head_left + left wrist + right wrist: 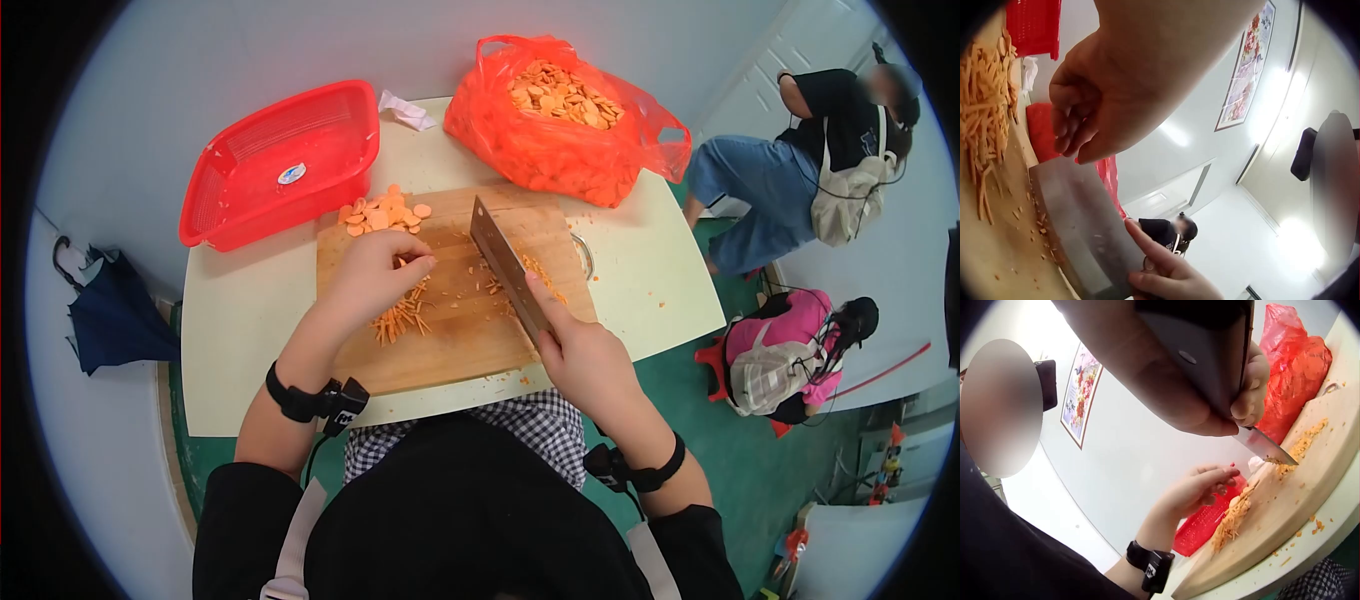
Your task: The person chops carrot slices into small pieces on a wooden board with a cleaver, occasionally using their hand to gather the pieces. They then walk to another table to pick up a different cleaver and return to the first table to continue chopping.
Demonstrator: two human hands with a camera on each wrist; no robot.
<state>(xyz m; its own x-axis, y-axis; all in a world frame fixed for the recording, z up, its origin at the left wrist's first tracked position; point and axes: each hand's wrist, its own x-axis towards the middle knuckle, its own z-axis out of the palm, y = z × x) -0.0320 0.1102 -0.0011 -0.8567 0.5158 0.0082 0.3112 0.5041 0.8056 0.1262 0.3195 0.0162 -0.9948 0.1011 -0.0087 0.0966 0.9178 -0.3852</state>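
In the head view my right hand [588,362] grips a cleaver [506,268] by its handle, the index finger laid along the blade. Its edge stands close over the wooden cutting board [450,365], among small orange bits [541,278]. My left hand [372,272] hovers over the board's left side, fingers loosely curled, and nothing shows between them in the left wrist view. Below it lies a heap of orange shreds [402,320], which look like carrot or sweet potato. Round orange slices [384,213] are piled at the board's far left corner.
A red plastic basket [225,215] stands at the table's back left, beside crumpled paper [407,111]. Behind the board sits a red plastic bag [560,170] full of orange slices. Two people are off to the right, one standing [765,190], one seated [785,345]. A dark umbrella [125,315] leans left.
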